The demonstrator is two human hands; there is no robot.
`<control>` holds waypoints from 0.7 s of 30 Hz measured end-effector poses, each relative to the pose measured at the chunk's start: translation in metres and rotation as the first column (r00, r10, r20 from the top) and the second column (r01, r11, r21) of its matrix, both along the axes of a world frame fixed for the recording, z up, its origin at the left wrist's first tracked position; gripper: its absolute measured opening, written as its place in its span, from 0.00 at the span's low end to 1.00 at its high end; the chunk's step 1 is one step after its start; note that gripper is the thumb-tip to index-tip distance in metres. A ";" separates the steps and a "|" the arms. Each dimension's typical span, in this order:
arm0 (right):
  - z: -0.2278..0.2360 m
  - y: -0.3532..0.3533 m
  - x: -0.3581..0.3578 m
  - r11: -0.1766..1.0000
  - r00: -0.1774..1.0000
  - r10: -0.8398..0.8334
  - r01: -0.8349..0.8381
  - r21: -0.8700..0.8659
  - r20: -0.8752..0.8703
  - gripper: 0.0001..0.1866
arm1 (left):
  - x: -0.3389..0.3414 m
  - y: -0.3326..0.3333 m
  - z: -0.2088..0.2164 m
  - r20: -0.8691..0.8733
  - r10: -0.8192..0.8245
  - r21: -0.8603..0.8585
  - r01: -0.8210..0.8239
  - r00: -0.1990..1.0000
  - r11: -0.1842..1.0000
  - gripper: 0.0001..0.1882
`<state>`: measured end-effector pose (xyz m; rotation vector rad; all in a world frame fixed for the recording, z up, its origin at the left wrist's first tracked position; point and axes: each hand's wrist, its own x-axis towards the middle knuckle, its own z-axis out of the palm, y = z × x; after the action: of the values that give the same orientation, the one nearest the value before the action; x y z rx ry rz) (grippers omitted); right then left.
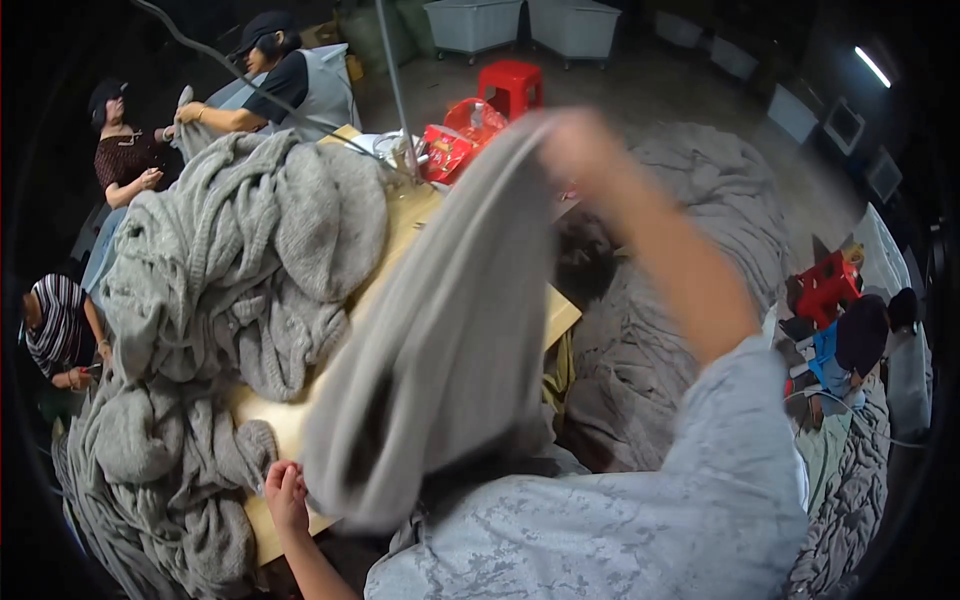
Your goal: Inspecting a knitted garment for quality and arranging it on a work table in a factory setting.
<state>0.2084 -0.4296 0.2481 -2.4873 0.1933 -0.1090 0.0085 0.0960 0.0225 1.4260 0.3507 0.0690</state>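
A grey knitted garment (430,340) hangs stretched in front of me, smeared by motion. My right hand (585,150) is raised high and closed on its upper end. The lower end sags into an open fold near my body. Beside that lower edge, my left hand (287,490) is low over the table with its fingers curled together; what they pinch, if anything, is hidden. A large heap of grey knitwear (200,250) covers the left part of the pale wooden table (275,425), close to my left hand.
Another grey fabric pile (690,260) lies to the right. Red plastic bags (450,150) and a red stool (510,88) are at the far side. Two people (290,80) handle cloth at the far left; others work at both edges. White wheeled bins (475,25) stand behind.
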 end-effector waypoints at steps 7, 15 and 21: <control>0.248 -0.376 -0.189 0.727 0.372 -0.600 0.622 0.290 0.708 0.32 | 0.016 0.019 -0.037 -0.026 0.026 -0.097 -0.029 0.999 0.995 0.02; -0.073 -0.329 -0.130 0.826 0.691 -0.413 0.558 -0.075 0.593 0.21 | 0.040 -0.033 0.015 0.044 -0.218 0.157 0.209 0.975 0.965 0.01; -0.256 -0.140 -0.120 0.765 0.948 -0.308 0.195 0.614 0.084 0.13 | 0.031 0.055 0.033 0.112 -0.132 0.594 0.041 0.985 0.804 0.03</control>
<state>0.0887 -0.5696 -0.0083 -1.7888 0.4185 -0.3332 0.0391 0.1513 0.0554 2.0451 0.1375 0.2251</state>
